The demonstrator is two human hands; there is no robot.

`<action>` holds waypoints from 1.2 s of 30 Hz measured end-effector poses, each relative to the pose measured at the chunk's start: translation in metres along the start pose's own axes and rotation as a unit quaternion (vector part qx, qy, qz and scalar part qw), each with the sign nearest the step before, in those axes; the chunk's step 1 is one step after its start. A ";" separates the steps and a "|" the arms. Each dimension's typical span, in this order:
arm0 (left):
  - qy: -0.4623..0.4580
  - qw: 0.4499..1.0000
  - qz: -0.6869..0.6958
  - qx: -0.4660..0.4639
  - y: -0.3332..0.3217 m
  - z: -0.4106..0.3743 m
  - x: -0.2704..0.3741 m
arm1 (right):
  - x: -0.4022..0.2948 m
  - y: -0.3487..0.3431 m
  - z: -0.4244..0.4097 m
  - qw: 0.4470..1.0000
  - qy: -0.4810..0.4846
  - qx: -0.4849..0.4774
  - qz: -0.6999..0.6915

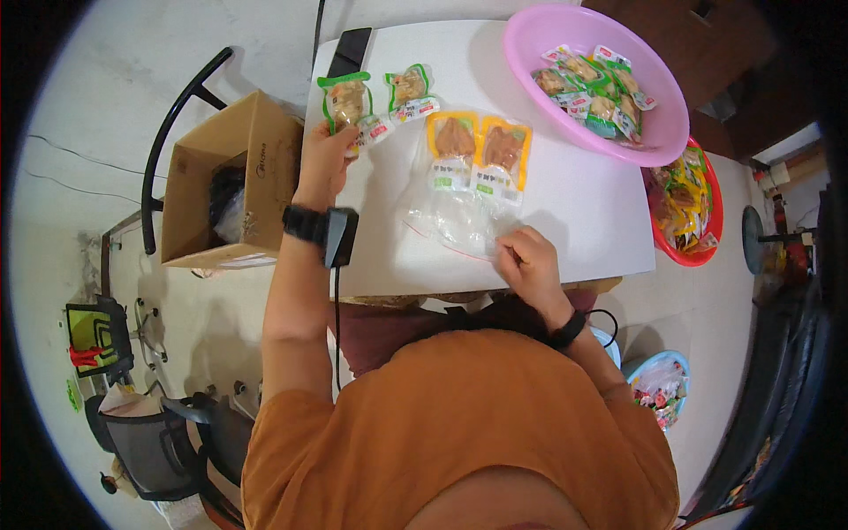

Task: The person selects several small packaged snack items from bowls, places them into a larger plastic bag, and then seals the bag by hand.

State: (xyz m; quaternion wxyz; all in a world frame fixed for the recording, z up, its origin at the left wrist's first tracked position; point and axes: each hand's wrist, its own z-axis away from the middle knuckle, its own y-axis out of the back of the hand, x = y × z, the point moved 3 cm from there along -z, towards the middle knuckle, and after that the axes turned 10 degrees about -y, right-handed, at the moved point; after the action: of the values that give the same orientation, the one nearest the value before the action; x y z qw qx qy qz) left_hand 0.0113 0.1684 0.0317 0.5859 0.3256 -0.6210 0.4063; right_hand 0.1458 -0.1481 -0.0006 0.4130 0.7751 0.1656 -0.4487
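Note:
My left hand (326, 162) grips the lower end of a green-edged vacuum food packet (347, 99) at the table's left side. Just right of it lies a second green-edged packet (407, 86). Two yellow-edged packets of brown food, a left one (454, 140) and a right one (502, 147), lie side by side at the upper part of a clear plastic bag (457, 222); whether they are inside it or on top is hard to see. My right hand (530, 265) is curled at the bag's lower right corner. Its fingertips are partly hidden, so a pinch on the film is unclear.
A pink basin (596, 149) of green-edged packets stands at the white table's (583, 218) back right. Beyond the right edge is a red basin (715, 222) of yellow packets. A phone (350, 52) lies back left. A cardboard box (275, 172) stands left; a blue basin (682, 371) is lower right.

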 end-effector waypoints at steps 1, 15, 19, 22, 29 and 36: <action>-0.005 1.000 0.014 -0.016 0.003 0.010 -0.002 | 0.000 0.000 0.000 1.000 0.001 0.008 0.000; 0.258 0.940 0.002 -0.224 0.020 0.195 0.009 | -0.019 0.008 -0.006 0.997 -0.019 0.069 -0.041; 0.271 0.936 0.011 -0.224 -0.025 0.190 0.009 | -0.022 0.007 -0.005 0.997 -0.028 0.057 -0.041; 0.251 0.930 0.029 -0.268 -0.052 0.176 0.004 | -0.026 0.009 -0.003 0.998 0.021 0.067 -0.002; 0.221 0.929 0.112 -0.275 -0.108 0.139 -0.021 | -0.030 0.017 0.001 0.998 0.049 0.047 0.019; 0.146 0.928 0.272 -0.209 -0.153 0.108 -0.064 | -0.021 0.016 0.002 0.997 0.049 0.052 0.002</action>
State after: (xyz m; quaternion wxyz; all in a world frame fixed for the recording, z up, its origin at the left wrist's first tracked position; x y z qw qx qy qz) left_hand 0.1019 -0.0022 -0.0108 0.5920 -0.0482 -0.6643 0.4538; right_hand 0.1434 -0.1573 0.0240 0.3646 0.8167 0.1606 -0.4175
